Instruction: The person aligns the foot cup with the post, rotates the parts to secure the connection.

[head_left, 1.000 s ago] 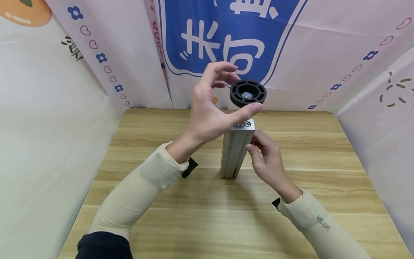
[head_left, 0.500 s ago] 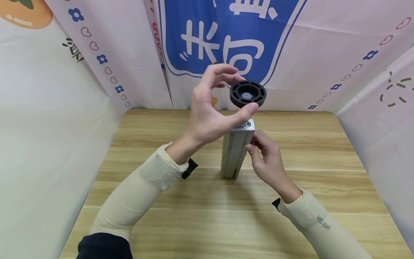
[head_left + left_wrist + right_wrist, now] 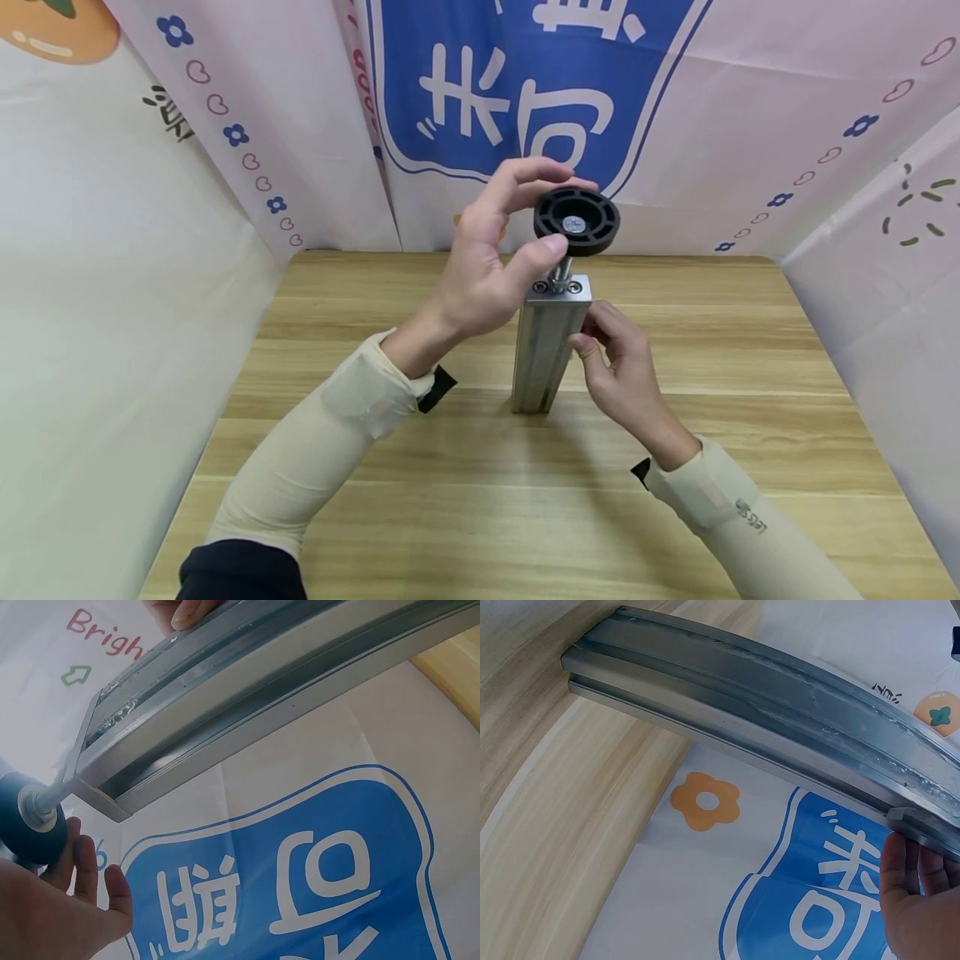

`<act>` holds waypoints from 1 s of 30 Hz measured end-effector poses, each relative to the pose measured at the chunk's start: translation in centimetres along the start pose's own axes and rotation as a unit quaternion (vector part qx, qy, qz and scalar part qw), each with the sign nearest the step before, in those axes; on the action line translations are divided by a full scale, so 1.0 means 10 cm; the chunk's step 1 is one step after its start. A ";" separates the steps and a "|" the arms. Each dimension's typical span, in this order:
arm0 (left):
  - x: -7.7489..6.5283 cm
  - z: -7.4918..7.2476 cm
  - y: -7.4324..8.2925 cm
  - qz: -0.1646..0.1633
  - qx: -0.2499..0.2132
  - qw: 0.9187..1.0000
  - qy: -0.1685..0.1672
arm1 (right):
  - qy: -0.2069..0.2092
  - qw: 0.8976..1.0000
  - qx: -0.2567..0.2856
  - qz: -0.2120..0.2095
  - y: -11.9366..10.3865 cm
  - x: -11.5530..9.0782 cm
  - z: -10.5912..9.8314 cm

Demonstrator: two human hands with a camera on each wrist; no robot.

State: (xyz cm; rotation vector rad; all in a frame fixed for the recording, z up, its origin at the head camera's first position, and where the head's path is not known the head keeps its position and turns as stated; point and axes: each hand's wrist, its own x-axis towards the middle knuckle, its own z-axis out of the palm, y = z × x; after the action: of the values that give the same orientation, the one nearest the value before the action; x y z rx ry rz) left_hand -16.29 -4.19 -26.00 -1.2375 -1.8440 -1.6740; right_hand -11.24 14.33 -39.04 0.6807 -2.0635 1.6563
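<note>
An aluminium profile (image 3: 551, 350) stands upright on the wooden table, with a metal end plate (image 3: 579, 288) and bolts on top. From that plate rises a threaded stud carrying a round black levelling foot (image 3: 577, 242), a bolt head in its centre. My left hand (image 3: 483, 267) holds the foot's rim, thumb at the near left edge and fingers behind the far side. Lower down, my right hand (image 3: 622, 375) grips the profile's right side near its upper end. In the right wrist view its fingers (image 3: 922, 870) touch the metal; the thumb is hidden there.
The wooden table (image 3: 420, 517) ends at the back against a printed cloth wall (image 3: 675, 158) with a blue panel. White cloth walls stand at left and right.
My left thumb has slid left along the foot's rim while the fingers moved right around its far side. More of the stud now shows. The right hand and profile stay put.
</note>
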 end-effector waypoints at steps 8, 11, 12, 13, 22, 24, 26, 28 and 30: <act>0.00 0.00 0.01 -0.013 0.003 1.000 -0.001 | -0.005 1.000 -0.006 0.004 0.00 0.00 0.00; 0.00 0.01 0.03 -0.015 0.037 0.999 0.014 | -0.005 1.000 -0.004 0.008 0.00 0.00 -0.01; 0.00 0.01 0.04 -0.017 0.047 0.999 0.021 | -0.006 1.000 -0.002 0.009 -0.01 0.00 -0.01; 0.00 0.01 0.04 -0.020 0.056 0.998 0.027 | -0.006 1.000 -0.001 0.009 -0.01 -0.01 -0.01; 0.02 0.03 0.03 -0.024 0.091 0.993 0.071 | -0.004 1.000 0.000 0.008 0.01 -0.01 -0.01; 0.01 0.03 0.02 -0.024 0.096 0.992 0.077 | -0.003 1.000 -0.001 0.008 0.01 -0.01 -0.01; 0.01 0.03 0.02 -0.022 0.100 0.991 0.082 | -0.002 1.000 -0.001 0.006 0.01 0.00 -0.01; 0.01 0.04 0.02 -0.019 0.101 0.991 0.086 | -0.002 1.000 -0.002 0.005 0.00 0.00 -0.01; 0.02 0.04 0.02 -0.016 0.100 0.991 0.088 | -0.001 1.000 -0.001 0.005 0.01 0.00 -0.01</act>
State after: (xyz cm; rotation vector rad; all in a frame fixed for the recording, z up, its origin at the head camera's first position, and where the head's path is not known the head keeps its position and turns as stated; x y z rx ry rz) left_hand -16.11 -3.73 -25.81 -0.9529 -1.8795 -1.5187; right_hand -11.31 14.42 -39.04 0.6727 -2.0732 1.6584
